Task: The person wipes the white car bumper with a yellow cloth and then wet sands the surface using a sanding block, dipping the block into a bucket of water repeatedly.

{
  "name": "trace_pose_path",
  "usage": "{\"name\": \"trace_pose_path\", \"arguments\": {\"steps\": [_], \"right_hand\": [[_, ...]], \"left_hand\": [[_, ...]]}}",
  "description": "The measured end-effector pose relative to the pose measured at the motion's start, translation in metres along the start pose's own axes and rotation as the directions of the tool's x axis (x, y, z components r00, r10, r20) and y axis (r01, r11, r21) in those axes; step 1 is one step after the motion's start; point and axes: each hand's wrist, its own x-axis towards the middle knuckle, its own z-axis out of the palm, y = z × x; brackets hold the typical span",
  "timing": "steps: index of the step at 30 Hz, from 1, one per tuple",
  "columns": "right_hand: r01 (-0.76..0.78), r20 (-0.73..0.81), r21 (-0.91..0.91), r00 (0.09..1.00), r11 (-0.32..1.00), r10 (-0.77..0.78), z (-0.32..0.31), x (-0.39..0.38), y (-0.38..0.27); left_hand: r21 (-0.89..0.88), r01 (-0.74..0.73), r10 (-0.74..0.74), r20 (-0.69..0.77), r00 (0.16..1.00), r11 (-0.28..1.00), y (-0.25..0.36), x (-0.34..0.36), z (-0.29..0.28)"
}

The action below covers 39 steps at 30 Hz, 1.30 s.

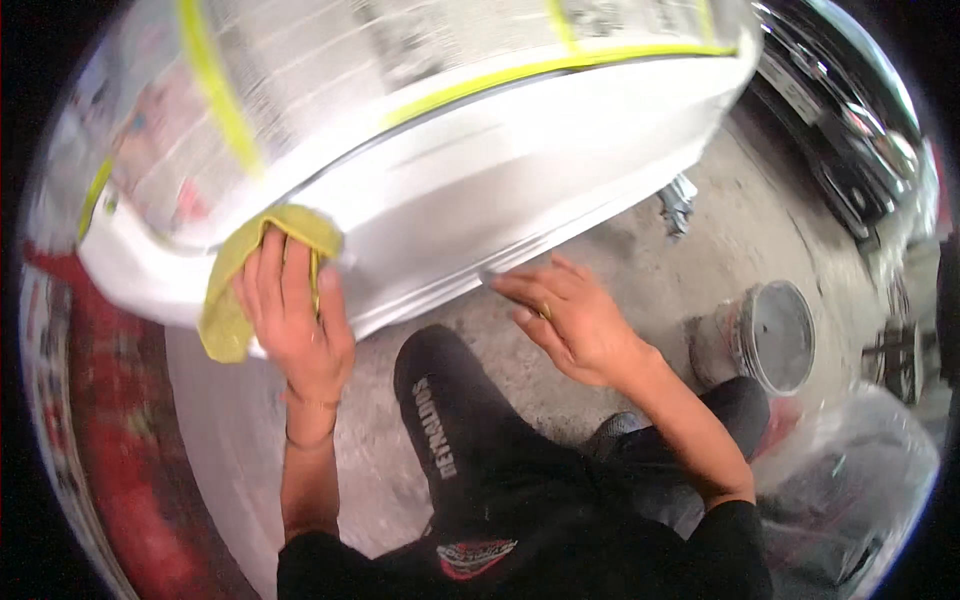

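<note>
My left hand (292, 300) presses a folded yellow cloth (225, 315) against the left part of a white car body panel (520, 180), its fingers over the cloth. Above the panel, newspaper sheets (300, 70) with yellow tape (470, 82) cover the upper bodywork. My right hand (570, 320) hovers by the panel's lower lip, right of the cloth, fingers loosely bent and apart; its blurred fingertips show a greyish tip, with no clearly held item.
A red car body (115, 450) is at the left. At the right are a black car (840, 130), a bucket (725, 340) of greyish content, a crumpled grey scrap (676, 205) on the concrete floor (660, 270) and plastic sheeting (850, 480). My legs are bent under the panel.
</note>
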Motion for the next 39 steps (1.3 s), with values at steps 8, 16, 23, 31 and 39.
{"name": "trace_pose_path", "arguments": {"steps": [8, 16, 23, 31, 39], "right_hand": [[-0.047, 0.295, -0.060, 0.953, 0.997, 0.063, 0.054, -0.119, 0.101], [-0.134, 0.514, 0.069, 0.854, 0.989, 0.080, 0.055, -0.131, 0.133], [-0.202, 0.544, 0.118, 0.832, 0.972, 0.107, 0.061, -0.126, 0.141], [-0.200, 0.682, 0.071, 0.725, 0.977, 0.099, 0.047, -0.114, 0.157], [-0.141, 0.498, 0.124, 0.865, 0.982, 0.062, 0.002, -0.140, 0.140]], "left_hand": [[0.021, -0.281, 0.275, 0.143, 0.951, 0.959, 0.159, 0.106, 0.107], [0.000, -0.482, 0.481, 0.070, 0.874, 0.876, 0.324, 0.202, 0.257], [0.079, -0.590, 0.587, 0.054, 0.808, 0.804, 0.445, 0.286, 0.377], [0.070, -0.900, 0.878, 0.204, 0.434, 0.429, 0.389, 0.232, 0.364], [-0.274, -0.789, 0.728, 0.621, 0.291, 0.550, 0.279, 0.090, 0.293]]}}
